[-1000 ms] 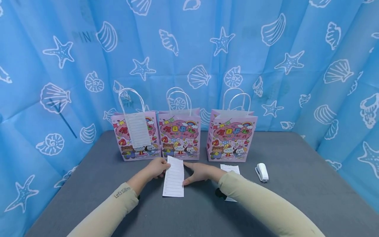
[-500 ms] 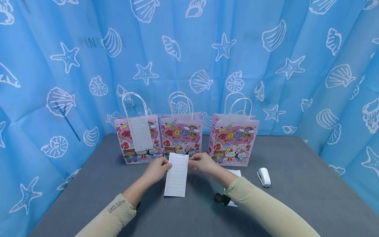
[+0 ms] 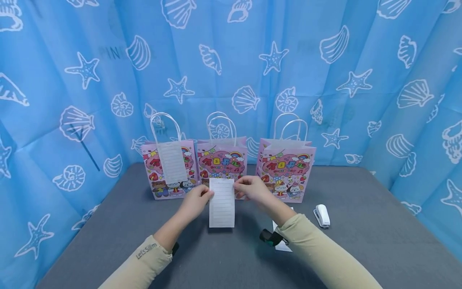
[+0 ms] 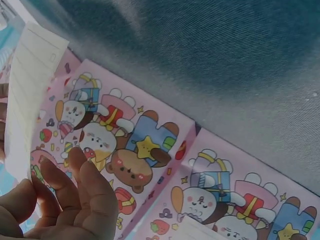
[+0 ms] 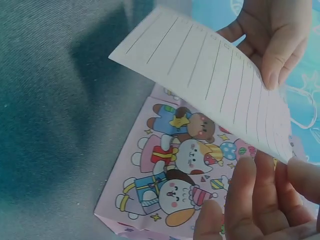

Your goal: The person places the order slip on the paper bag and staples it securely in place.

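A lined paper slip (image 3: 221, 204) hangs upright above the table in front of the middle pink gift bag (image 3: 221, 161). My left hand (image 3: 196, 204) pinches its left edge between thumb and fingers. At the upper right corner, my right hand (image 3: 255, 192) pinches the slip with thumb and forefinger, its other fingers spread in the right wrist view. Printed rules and small boxes show on the paper (image 5: 200, 75) there. Seen from the left wrist, the slip (image 4: 30, 90) bends beside the bag's cartoon animals.
The left gift bag (image 3: 191, 176) has another slip (image 3: 172, 162) on its front, below the handle. A third bag (image 3: 285, 172) stands at right. A white stapler (image 3: 321, 216) lies on the grey table, near a slip (image 3: 283, 245) partly under my right forearm.
Both hands have lifted the slip from near the table, turning it more upright and slightly rightward. My right hand has moved from its lower right side to the top right corner.
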Demonstrator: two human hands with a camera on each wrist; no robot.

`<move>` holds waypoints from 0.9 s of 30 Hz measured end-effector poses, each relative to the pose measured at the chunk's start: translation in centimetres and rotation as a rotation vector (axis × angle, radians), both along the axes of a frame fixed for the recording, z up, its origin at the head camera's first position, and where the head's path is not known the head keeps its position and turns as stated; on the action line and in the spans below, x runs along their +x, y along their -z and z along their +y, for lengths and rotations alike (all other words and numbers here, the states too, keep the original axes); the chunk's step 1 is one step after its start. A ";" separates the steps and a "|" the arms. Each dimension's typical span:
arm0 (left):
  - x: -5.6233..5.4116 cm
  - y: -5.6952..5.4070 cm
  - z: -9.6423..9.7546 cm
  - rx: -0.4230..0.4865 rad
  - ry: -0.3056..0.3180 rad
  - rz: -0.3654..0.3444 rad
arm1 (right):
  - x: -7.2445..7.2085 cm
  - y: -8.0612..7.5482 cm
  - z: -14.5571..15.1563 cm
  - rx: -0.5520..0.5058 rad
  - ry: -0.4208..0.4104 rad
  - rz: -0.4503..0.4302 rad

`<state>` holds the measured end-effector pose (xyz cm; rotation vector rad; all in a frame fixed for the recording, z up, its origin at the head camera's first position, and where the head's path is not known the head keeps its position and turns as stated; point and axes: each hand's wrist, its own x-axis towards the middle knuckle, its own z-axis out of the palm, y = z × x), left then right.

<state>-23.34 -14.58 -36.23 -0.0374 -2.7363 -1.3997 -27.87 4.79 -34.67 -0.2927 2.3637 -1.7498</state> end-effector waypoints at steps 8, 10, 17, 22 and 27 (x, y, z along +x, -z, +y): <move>0.0 -0.7 0.3 0.021 0.009 0.044 | 0.2 -0.7 0.1 -0.014 0.024 0.070; -0.1 -0.9 0.4 0.023 0.008 0.048 | 0.1 -0.8 0.0 -0.013 0.034 0.082; -0.8 -1.5 0.6 -0.010 -0.008 0.073 | 0.0 -1.3 -0.1 -0.023 0.075 0.134; -1.3 -2.6 0.4 -0.029 -0.034 0.181 | -0.5 -2.0 -0.3 -0.025 0.108 0.184; -2.0 -4.3 0.2 -0.050 -0.066 0.276 | -1.0 -2.6 -0.5 -0.039 0.121 0.210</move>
